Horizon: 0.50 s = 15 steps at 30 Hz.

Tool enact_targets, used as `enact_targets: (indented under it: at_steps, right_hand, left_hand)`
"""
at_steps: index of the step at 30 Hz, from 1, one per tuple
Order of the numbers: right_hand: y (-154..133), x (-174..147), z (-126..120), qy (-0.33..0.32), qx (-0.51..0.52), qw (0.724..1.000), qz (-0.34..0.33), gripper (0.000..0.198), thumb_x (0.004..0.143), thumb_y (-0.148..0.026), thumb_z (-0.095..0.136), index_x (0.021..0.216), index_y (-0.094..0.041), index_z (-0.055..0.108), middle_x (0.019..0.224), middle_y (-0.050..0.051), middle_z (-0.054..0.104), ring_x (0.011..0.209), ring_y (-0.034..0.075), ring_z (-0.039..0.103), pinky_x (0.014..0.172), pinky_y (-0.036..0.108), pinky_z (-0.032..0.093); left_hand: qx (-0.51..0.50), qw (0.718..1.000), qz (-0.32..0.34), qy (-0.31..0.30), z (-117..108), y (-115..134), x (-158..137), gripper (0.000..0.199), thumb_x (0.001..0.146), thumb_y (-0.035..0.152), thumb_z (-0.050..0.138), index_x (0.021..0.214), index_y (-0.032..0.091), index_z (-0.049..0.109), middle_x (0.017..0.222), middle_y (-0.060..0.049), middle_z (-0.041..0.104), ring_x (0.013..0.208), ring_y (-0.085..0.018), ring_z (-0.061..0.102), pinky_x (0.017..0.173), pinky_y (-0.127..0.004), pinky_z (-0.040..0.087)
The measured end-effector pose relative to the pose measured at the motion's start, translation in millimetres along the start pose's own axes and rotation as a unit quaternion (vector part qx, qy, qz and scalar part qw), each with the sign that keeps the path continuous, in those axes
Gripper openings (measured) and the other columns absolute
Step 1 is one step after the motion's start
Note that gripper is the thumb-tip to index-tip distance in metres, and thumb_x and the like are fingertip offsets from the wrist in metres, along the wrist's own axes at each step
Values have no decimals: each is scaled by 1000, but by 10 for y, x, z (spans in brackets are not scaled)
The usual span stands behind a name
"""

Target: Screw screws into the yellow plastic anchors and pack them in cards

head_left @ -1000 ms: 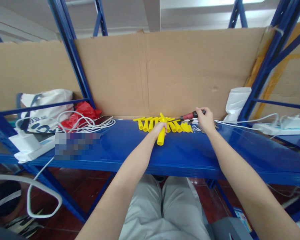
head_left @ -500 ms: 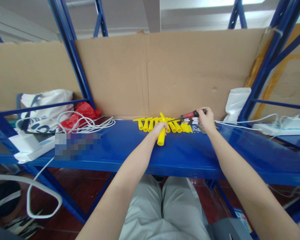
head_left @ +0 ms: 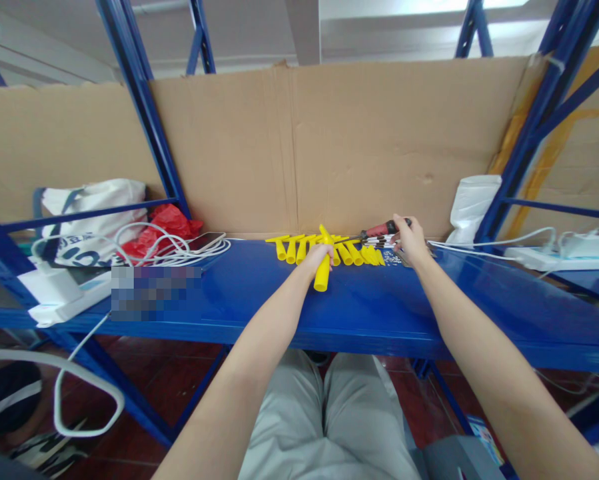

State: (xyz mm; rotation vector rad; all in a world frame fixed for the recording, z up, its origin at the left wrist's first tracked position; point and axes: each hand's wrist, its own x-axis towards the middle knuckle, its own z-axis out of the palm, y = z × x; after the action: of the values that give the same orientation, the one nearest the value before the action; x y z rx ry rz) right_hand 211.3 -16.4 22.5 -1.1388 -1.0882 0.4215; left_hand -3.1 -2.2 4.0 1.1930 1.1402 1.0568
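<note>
Head view, and the left hand point(head_left: 319, 258) sits before the yellow row point(head_left: 346, 255), grip wrapped around a tube point(head_left: 322, 278)! Right of the row, the right hand point(head_left: 410, 241) has its grip closed on the screwdriver point(head_left: 378, 231), shaft aimed left at the tube. White bits point(head_left: 391, 258) lie by the row's right end.

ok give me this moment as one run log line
left hand: gripping yellow tube | right hand: holding screwdriver, shaft toward tube | other yellow tubes: lined up on blue shelf
</note>
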Motion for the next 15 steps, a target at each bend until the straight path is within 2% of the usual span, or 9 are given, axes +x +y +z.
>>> enact_targets:
  at_steps: [3, 5, 10, 13, 15]
  right_hand:
    - [33, 5, -23, 13, -9, 1000, -25, 40, 74, -59, 58, 76, -20, 49, 48, -4, 45, 44, 11, 44, 42, 25, 33]
    - [26, 3, -33, 19, -18, 999, -27, 38, 74, -56, 59, 72, -20, 50, 45, -5, 41, 43, 11, 42, 41, 24, 32]
    - [-79, -42, -25, -12, 0, 999, 34, 25, 75, -42, 60, 71, -21, 48, 42, -6, 41, 35, 10, 38, 34, 23, 27]
    - [-78, -53, -25, -19, 4, 999, 42, 30, 77, -47, 58, 68, -21, 45, 43, -4, 44, 34, 10, 38, 32, 23, 25]
    - [-50, -46, -33, -13, -4, 999, 31, 36, 77, -53, 56, 65, -22, 44, 39, -5, 39, 33, 10, 35, 31, 24, 23]
  left_hand:
    - [36, 999, 18, 0, 7, 0, -8, 14, 60, 4, 47, 56, 17, 46, 36, 3, 44, 30, -9, 40, 37, -20, 35]
    - [44, 999, 17, 1, 8, 3, -7, 15, 61, 4, 46, 55, 17, 45, 36, 3, 43, 30, -9, 40, 37, -20, 35]
    - [30, 999, 23, 5, -2, 10, 3, 15, 62, 5, 49, 54, 18, 45, 37, 3, 44, 30, -8, 39, 37, -20, 35]
    - [29, 999, 24, 7, -7, 8, 0, 15, 62, 6, 50, 55, 18, 45, 37, 4, 43, 31, -8, 39, 38, -20, 35]
    - [34, 999, 23, 8, -6, 6, -3, 15, 62, 5, 49, 55, 18, 45, 37, 4, 43, 31, -9, 39, 38, -20, 35]
